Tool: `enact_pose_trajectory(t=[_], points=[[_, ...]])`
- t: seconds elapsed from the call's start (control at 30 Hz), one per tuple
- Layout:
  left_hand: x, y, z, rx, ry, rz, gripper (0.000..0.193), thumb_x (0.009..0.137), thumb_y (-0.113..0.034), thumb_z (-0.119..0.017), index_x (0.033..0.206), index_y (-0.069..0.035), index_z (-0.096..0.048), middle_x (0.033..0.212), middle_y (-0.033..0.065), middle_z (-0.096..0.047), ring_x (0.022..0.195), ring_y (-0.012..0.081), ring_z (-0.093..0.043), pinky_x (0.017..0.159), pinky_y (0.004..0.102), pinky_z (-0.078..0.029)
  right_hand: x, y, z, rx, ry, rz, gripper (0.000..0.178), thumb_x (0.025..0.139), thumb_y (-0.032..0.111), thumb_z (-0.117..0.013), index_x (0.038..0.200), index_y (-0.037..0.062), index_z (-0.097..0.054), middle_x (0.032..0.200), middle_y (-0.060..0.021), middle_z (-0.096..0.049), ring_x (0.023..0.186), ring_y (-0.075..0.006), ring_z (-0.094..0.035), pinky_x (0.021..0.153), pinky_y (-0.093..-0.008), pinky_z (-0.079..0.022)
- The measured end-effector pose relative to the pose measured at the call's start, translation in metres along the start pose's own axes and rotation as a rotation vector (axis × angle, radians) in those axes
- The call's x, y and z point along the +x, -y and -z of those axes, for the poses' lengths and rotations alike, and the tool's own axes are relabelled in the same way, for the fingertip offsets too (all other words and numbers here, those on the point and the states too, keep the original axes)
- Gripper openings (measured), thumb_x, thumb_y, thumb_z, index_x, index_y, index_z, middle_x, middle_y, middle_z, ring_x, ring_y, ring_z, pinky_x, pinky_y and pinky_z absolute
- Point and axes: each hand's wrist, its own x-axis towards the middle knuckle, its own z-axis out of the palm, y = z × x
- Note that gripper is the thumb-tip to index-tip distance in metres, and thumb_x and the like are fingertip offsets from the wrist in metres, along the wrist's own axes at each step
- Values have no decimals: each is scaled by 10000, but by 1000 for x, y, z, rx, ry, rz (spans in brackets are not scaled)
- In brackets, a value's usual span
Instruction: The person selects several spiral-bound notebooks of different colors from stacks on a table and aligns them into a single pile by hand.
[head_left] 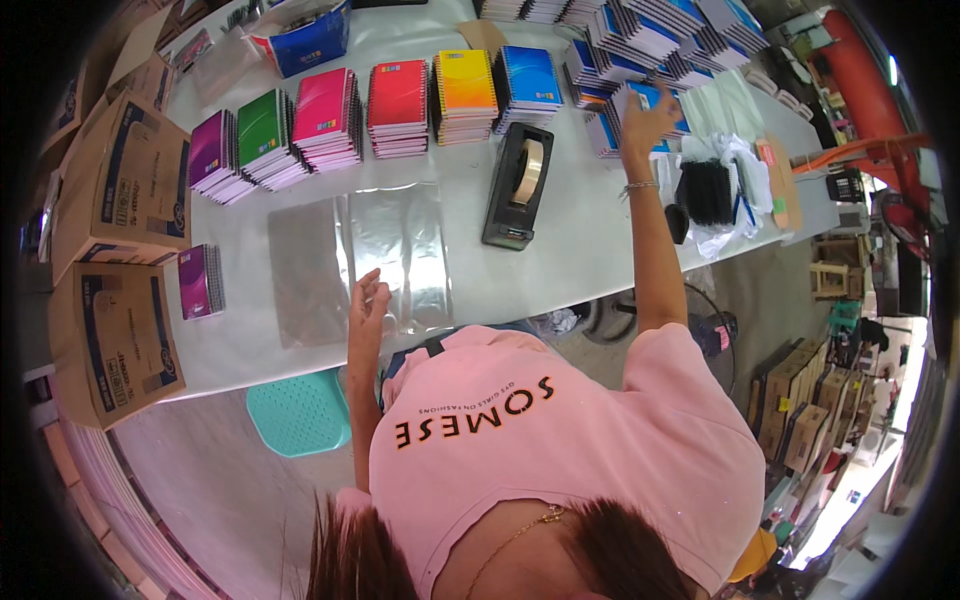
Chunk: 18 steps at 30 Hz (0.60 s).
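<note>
My right hand reaches out over a jumbled pile of blue spiral notebooks at the far right. Its fingers are apart above the near covers; whether they touch one is unclear. My left hand, loosely curled with fingers apart and nothing in it, is at the near edge of clear plastic bags lying flat on the table. Behind the bags stands a row of spiral notebook stacks: purple, green, pink, red, yellow and blue.
A black tape dispenser stands right of the bags. One purple notebook lies near cardboard boxes at left. A black brush rests on white plastic at right. Under the table's near edge is a turquoise stool.
</note>
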Motion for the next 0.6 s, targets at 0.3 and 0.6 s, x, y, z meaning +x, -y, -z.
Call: enact_pose_trajectory(t=[0.3, 0.6], points=[[1, 14, 15, 36, -5, -53, 393, 909, -293, -515, 1234, -76, -471, 1014, 56, -521, 952, 144, -491, 809, 275, -394, -18, -15, -100, -62, 642, -73, 717, 616, 418, -790, 1056, -107, -578, 1034, -236, -605, 918, -260, -595, 821, -333, -452], [-10, 6, 18, 68, 12, -54, 389, 914, -283, -507, 1239, -74, -458, 1026, 65, -516, 942, 156, -502, 803, 283, -403, -5, -9, -96, 84, 859, -242, 475, 607, 307, -802, 862, -49, -619, 761, -104, -630, 654, -174, -589, 590, -274, -451]])
